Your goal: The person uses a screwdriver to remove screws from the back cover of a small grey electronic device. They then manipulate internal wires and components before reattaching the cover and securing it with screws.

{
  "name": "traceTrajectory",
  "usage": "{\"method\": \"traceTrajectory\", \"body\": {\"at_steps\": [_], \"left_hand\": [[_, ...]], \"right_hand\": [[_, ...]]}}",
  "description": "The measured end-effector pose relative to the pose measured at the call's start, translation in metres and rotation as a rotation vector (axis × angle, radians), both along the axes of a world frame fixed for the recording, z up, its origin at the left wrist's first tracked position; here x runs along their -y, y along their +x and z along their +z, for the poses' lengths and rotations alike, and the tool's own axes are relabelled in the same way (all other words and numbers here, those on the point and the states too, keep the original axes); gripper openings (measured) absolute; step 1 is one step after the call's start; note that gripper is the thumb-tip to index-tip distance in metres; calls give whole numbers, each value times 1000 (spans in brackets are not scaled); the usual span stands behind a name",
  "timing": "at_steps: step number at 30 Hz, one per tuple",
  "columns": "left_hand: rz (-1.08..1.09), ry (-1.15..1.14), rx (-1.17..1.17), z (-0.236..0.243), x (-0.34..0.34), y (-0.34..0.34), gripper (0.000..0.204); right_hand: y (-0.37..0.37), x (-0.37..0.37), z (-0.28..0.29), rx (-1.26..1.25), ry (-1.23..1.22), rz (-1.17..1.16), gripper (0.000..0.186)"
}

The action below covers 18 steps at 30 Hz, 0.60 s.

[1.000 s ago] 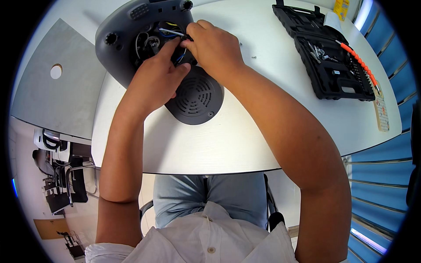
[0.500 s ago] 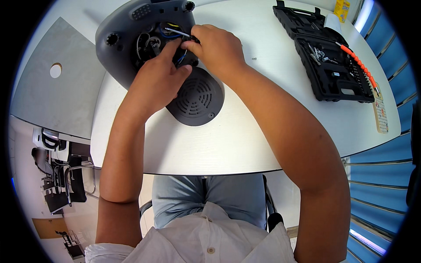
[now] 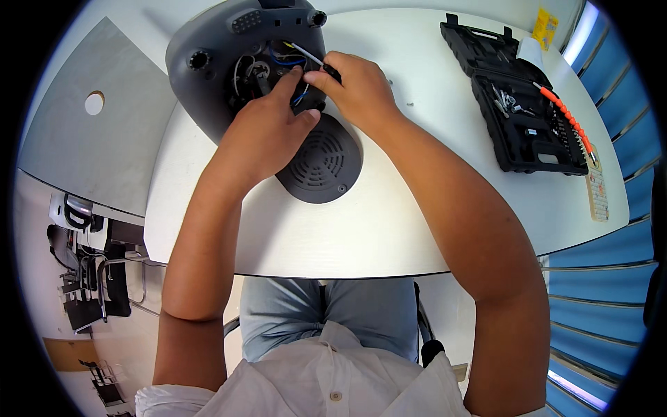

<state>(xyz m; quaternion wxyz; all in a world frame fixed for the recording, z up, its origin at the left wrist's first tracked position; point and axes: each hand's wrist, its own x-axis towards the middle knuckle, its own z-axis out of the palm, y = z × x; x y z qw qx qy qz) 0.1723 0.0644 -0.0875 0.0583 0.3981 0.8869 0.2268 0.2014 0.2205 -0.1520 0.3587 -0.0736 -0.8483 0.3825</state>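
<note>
A dark grey appliance (image 3: 201, 90) lies with its underside up at the far side of the white table, its round base opening showing wires and inner parts. My left hand (image 3: 267, 128) reaches over the opening's near edge, index finger stretched out and thumb apart; its other fingertips are partly hidden. Closed around the black handle of a screwdriver (image 3: 306, 54), my right hand (image 3: 361, 87) is at the opening's right side. The metal shaft points left over blue and yellow wires (image 3: 283, 60). Below my hands lies a round, slotted grey cover (image 3: 321, 163).
An unfolded black tool case (image 3: 517, 128) with bits and sockets is at the right. Across it lies an orange flexible shaft (image 3: 566, 115), near a patterned strip (image 3: 597, 191). A small screw (image 3: 410, 104) rests on the white table (image 3: 347, 243). A grey tabletop (image 3: 76, 146) adjoins at left.
The view has shifted, so the table's things appear a little further right or lower. The screwdriver's shaft slants more steeply. Both hands remain at the appliance's opening.
</note>
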Motion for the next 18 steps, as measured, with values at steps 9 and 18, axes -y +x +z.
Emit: {"method": "traceTrajectory", "body": {"at_steps": [9,18], "left_hand": [[-22,-9,-20,3,5,-2,62],[-52,-83,-68,0,8,-6,67]], "right_hand": [[8,-2,8,-106,-23,64,19],[83,8,42,191,-7,-91,19]]}}
